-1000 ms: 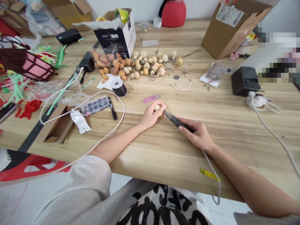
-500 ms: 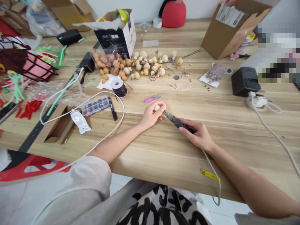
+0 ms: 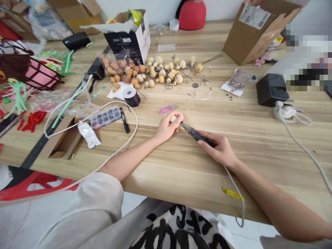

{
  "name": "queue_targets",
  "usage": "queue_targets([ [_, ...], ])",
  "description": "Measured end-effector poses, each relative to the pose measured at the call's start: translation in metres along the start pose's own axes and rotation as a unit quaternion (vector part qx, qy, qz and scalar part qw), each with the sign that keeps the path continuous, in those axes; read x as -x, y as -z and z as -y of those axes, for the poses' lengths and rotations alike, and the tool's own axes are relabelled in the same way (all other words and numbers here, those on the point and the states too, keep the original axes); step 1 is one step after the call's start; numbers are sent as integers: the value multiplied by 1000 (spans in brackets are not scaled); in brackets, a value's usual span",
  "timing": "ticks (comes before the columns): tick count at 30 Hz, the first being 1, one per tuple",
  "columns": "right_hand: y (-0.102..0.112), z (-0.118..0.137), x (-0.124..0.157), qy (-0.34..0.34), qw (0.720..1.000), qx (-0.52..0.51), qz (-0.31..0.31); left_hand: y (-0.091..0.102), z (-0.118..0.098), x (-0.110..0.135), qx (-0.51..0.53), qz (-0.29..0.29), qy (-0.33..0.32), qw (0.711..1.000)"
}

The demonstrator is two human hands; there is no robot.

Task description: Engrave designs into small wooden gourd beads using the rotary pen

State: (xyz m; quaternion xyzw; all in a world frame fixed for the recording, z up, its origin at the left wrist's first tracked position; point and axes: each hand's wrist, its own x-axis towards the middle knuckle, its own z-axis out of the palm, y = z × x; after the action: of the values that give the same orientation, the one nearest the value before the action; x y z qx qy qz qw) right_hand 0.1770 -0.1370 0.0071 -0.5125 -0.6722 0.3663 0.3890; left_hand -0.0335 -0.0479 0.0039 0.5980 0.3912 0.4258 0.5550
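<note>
A small pale gourd (image 3: 173, 119) is pinched in the closed fingers of my left hand (image 3: 166, 127), which partly cover it. My right hand (image 3: 218, 148) is wrapped round a black corded rotary tool (image 3: 195, 134), tilted so that its dusty front end meets the gourd at my left fingertips. The exact contact is hidden by the fingers. From the back of the tool a grey cord with a yellow tag (image 3: 231, 193) drops over the table's front edge. Just beyond my left hand lie purple thread snips (image 3: 168, 109).
Pale gourds (image 3: 162, 73) and brown gourds (image 3: 129, 73) are heaped farther back. Left of my hands are a black thread spool (image 3: 133, 100), a compartment box (image 3: 106, 117), a marker (image 3: 125, 120) and a looping white cable (image 3: 137, 121). A black power adapter (image 3: 272, 90) stands at right.
</note>
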Motion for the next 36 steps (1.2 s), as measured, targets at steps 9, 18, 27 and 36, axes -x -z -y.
queue_targets([
  [9,-1,0,0,-3,1000,10,-5,0,-1,-1,-7,-2,11,1000],
  [18,0,1,1,-5,1000,7,-5,-1,-1,2,1,16,32,999],
  [27,0,1,1,-5,1000,8,-4,-2,-5,5,-47,32,18,998],
  [36,2,3,0,-11,1000,22,5,-2,-2,7,-135,27,-46,989],
])
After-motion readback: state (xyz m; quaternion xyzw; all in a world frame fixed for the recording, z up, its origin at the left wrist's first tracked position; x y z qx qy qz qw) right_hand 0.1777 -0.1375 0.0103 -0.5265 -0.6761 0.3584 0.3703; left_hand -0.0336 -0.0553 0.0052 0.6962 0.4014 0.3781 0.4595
